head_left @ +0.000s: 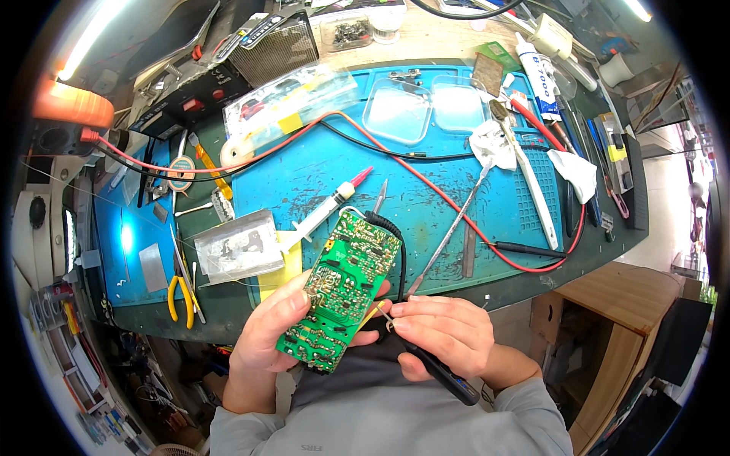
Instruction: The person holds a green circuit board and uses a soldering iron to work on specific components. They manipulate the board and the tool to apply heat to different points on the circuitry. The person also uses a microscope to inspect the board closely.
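My left hand (270, 327) grips a green circuit board (338, 292) by its lower left edge, its solder side facing up and tilted. A black cable (401, 258) with a ribbed sleeve comes off the board's upper right. My right hand (449, 334) is closed on a black-handled tool (441, 374) with a thin metal shaft; its exact kind is unclear. The shaft points toward the board's right edge, close to the left fingertips behind it. A narrow yellow piece (372, 315) shows there; whether it belongs to the board cannot be made out.
On the blue mat (304, 175) lie a syringe (325, 215) with a pink tip, a metal plate (238, 247), a long metal rod (456, 224) and red and black test leads. Yellow-handled pliers (181, 302) rest at left. Two clear boxes (397, 112), a glue tube (537, 76) and a white brush (538, 194) are farther off.
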A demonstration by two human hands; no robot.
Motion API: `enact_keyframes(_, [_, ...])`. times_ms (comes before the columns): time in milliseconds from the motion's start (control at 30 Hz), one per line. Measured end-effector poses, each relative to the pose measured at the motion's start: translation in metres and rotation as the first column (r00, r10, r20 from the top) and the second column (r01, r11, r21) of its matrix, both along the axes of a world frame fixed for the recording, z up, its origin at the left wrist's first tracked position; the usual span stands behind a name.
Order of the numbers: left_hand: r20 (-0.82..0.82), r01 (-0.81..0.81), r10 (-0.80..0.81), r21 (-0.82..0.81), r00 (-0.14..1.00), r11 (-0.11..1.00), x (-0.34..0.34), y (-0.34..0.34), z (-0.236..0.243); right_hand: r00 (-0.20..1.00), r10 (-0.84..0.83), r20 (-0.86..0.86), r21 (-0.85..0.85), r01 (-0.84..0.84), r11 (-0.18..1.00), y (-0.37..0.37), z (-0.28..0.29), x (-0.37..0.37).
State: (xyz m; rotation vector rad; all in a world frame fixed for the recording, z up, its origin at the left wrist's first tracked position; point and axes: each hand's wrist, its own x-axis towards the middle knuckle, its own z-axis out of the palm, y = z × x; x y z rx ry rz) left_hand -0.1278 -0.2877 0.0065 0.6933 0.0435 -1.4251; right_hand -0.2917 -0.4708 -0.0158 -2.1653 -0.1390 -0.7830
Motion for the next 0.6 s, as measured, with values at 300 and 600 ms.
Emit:
enact_keyframes(300, [0.012, 0.025, -0.025, 0.001, 1.0, 1.0, 0.0011, 0.001, 0.0017, 1.0, 0.002, 0.001, -0.003, -0.002, 1.0, 0.0009, -0.0004, 0.0005])
enact_keyframes(600, [0.013, -0.013, 0.013, 0.016, 1.0, 1.0, -0.0003, 0.0018, 0.0009, 1.0, -0.005, 0.001, -0.001, 0.005, 1.0, 0.0021, -0.0002, 0.0015])
